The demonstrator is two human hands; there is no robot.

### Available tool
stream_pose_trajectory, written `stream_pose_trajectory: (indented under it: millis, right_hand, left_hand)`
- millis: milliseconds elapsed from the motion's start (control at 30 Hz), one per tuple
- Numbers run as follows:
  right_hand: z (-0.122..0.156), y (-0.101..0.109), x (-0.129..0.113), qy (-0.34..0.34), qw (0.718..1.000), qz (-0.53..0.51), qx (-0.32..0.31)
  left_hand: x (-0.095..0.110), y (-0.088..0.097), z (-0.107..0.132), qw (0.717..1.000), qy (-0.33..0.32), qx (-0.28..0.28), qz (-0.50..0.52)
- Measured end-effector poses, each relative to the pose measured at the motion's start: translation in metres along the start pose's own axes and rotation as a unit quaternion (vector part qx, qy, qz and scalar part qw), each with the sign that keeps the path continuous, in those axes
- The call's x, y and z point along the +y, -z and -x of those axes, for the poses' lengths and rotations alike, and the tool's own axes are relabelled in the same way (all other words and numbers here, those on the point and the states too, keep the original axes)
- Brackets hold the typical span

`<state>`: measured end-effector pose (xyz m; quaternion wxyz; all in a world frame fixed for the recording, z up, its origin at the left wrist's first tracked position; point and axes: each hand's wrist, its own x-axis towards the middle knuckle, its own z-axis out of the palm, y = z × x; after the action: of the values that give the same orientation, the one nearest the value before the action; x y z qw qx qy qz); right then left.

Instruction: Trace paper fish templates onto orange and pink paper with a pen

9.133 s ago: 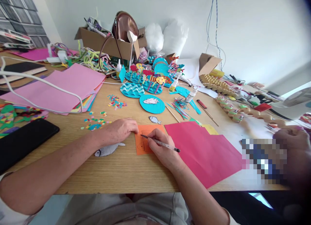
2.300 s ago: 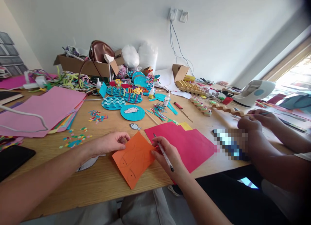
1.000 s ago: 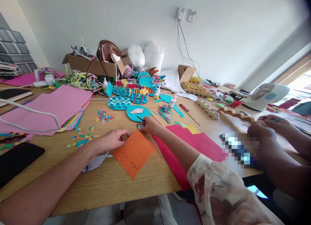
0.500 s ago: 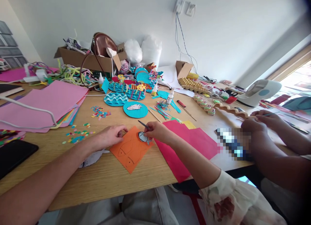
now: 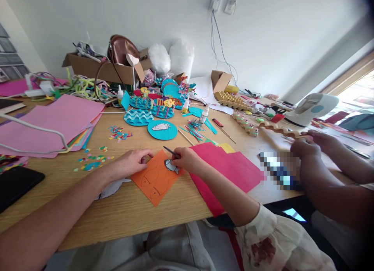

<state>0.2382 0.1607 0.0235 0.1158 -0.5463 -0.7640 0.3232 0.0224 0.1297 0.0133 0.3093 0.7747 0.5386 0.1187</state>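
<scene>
An orange paper sheet [image 5: 153,183] with pencilled fish outlines lies on the wooden table [image 5: 128,208] in front of me. My left hand [image 5: 131,163] rests on its upper left corner, fingers curled and pinching the edge. My right hand [image 5: 188,160] is closed round a pen [image 5: 171,151] and presses a small grey paper fish [image 5: 171,166] onto the sheet's upper right part. A larger grey fish cut-out [image 5: 112,187] lies partly under my left forearm.
A red-pink sheet [image 5: 230,167] lies right of the orange one. A pink paper stack [image 5: 55,121], confetti [image 5: 92,162] and a black phone [image 5: 17,183] sit left. Teal craft discs [image 5: 162,130], glue bottles and a cardboard box [image 5: 108,70] stand behind. Another person's hands [image 5: 309,146] work at right.
My right hand reached out to the small grey fish, brought it back with the pen and has set it on the orange sheet. The left hand has stayed on the sheet's corner.
</scene>
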Motion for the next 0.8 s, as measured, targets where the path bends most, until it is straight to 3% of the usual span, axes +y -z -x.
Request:
stream_pose_trajectory:
  millis: [200,367,533,667,800]
  right_hand:
    - [-0.001,-0.002,-0.001,0.006,1.0,0.015,0.01]
    - [-0.001,0.002,-0.003,0.011,0.999,-0.042,0.009]
    - [0.012,0.043,0.012,-0.005,0.99,-0.12,0.076]
    - [0.032,0.079,0.047,-0.06,0.982,-0.119,0.132]
    - [0.05,0.1,0.085,-0.118,0.97,-0.095,0.191]
  left_hand:
    - [0.002,0.0,0.0,1.0,0.009,-0.002,-0.007]
    - [0.0,0.0,0.0,1.0,0.004,0.0,-0.004]
    - [0.0,0.0,-0.001,1.0,0.003,-0.001,0.007]
    - [-0.003,-0.001,-0.003,1.0,0.001,0.003,0.008]
    - [-0.012,-0.005,-0.006,1.0,-0.003,0.009,0.021]
